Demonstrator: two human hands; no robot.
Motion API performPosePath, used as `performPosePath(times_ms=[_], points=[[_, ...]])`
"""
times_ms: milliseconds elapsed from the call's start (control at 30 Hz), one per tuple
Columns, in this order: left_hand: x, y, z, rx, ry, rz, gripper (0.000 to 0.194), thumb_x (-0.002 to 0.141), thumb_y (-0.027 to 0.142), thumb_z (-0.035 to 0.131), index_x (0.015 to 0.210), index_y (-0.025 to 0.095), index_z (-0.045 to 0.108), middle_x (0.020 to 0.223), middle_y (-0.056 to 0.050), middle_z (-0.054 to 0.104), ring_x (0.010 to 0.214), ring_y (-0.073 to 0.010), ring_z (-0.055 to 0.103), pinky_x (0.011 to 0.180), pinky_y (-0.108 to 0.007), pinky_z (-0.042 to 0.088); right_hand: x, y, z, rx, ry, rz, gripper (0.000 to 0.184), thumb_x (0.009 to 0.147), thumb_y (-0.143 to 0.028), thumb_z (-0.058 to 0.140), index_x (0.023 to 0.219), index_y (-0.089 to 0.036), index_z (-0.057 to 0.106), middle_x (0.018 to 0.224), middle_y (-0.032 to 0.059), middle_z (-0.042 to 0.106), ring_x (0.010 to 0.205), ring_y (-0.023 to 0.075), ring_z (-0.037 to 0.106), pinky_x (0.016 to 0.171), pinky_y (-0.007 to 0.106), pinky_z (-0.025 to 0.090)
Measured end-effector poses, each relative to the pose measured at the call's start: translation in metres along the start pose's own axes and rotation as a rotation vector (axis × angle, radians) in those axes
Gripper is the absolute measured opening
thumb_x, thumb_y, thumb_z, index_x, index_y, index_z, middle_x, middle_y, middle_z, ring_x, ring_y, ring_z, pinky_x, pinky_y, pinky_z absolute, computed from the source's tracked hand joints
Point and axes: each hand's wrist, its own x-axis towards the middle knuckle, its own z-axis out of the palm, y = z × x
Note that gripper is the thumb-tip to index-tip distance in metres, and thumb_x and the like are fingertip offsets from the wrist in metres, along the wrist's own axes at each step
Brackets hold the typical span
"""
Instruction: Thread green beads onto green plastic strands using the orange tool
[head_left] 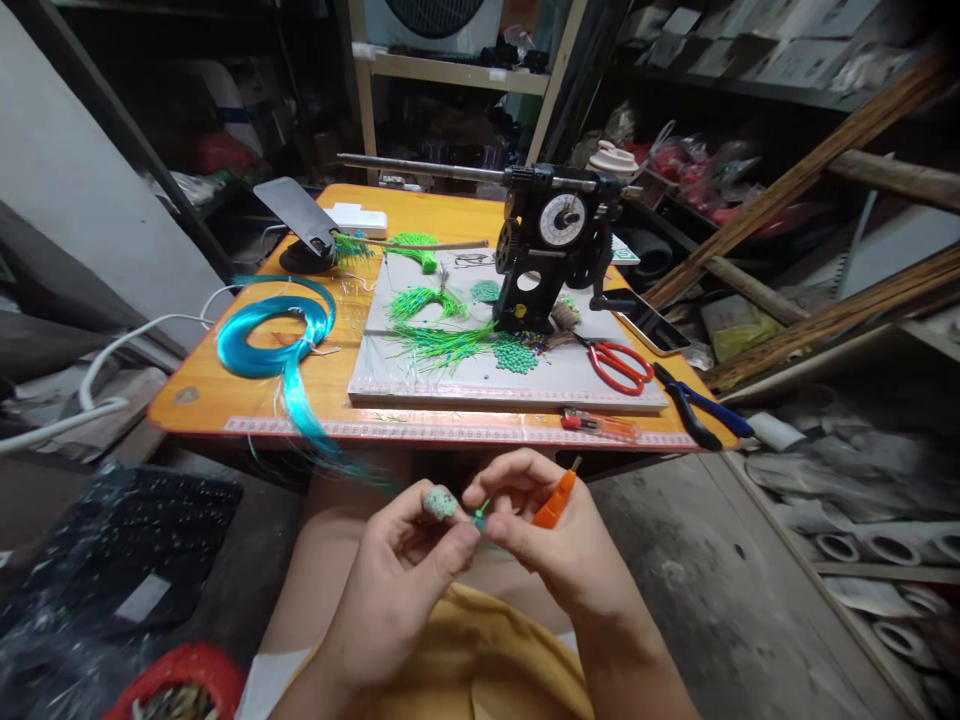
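While our left hand point(394, 575) pinches a small blue-green piece point(479, 520) just short of the table point(195, 395), its thumb and fingers together on it, our right hand point(555, 545) meets it from the other side. Our right fingers are curled, with an orange-handled tool point(555, 500) held in the grip; we cannot tell how firmly their tips press the piece. A speckled green covering point(440, 502) sits on a left finger. Things look partway along to us: on the grey board point(364, 375), green-and-blue strand bundles point(442, 345) already lie gathered, while green beads point(516, 355) lie loose and much of the teal strand coil point(259, 345) seems unused. Behind the beads stands a black hand-cranked winder point(525, 270); red-handled scissors point(619, 368) lie to its right.
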Motion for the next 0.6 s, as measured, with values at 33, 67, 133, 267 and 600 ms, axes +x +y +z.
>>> performPosePath(times_ms=[33,67,133,267,600], points=[[0.0,0.0,0.0,0.013,0.006,0.002,0.025,0.087,0.032,0.072,0.073,0.016,0.059,0.069,0.003,0.051,0.065,-0.0097,0.048,0.061,-0.017,0.043,0.0,-0.001,-0.001,-0.03,-0.015,-0.01,0.023,0.075,-0.028,0.086,0.096,-0.024,0.076,0.09,0.0016,0.072,0.062,0.0055,0.054,0.051,0.015,0.039],[0.001,0.0,0.0,0.024,0.016,0.011,0.024,0.087,0.032,0.073,0.073,0.016,0.061,0.068,0.003,0.053,0.064,-0.0095,0.049,0.061,-0.016,0.043,0.0,-0.002,-0.001,-0.062,-0.03,-0.025,0.023,0.077,-0.031,0.085,0.097,-0.025,0.077,0.092,0.0023,0.07,0.062,0.0056,0.052,0.048,0.015,0.037],[0.002,-0.001,0.001,0.024,0.044,0.035,0.024,0.085,0.03,0.075,0.071,0.016,0.062,0.067,0.004,0.055,0.063,-0.0088,0.051,0.059,-0.015,0.044,0.0,-0.003,0.001,-0.129,-0.044,-0.056,0.016,0.08,-0.034,0.082,0.094,-0.025,0.08,0.09,0.0026,0.065,0.065,0.0068,0.052,0.046,0.016,0.034],[0.002,-0.002,0.003,-0.012,0.095,0.067,0.014,0.079,0.025,0.08,0.089,0.021,0.07,0.078,0.002,0.067,0.071,-0.0101,0.062,0.066,-0.015,0.051,-0.001,-0.007,0.006,-0.212,0.028,-0.131,0.004,0.082,-0.027,0.079,0.082,-0.024,0.081,0.083,0.0018,0.056,0.071,0.0096,0.054,0.047,0.015,0.036],[0.008,0.004,-0.005,0.178,0.046,0.198,0.006,0.085,0.015,0.071,0.084,0.019,0.076,0.081,0.0,0.066,0.072,-0.0121,0.066,0.067,-0.018,0.054,-0.008,-0.013,-0.003,0.228,-0.077,-0.019,0.007,0.085,-0.026,0.077,0.08,-0.022,0.075,0.073,-0.0001,0.063,0.052,0.0101,0.064,0.032,0.012,0.044]])
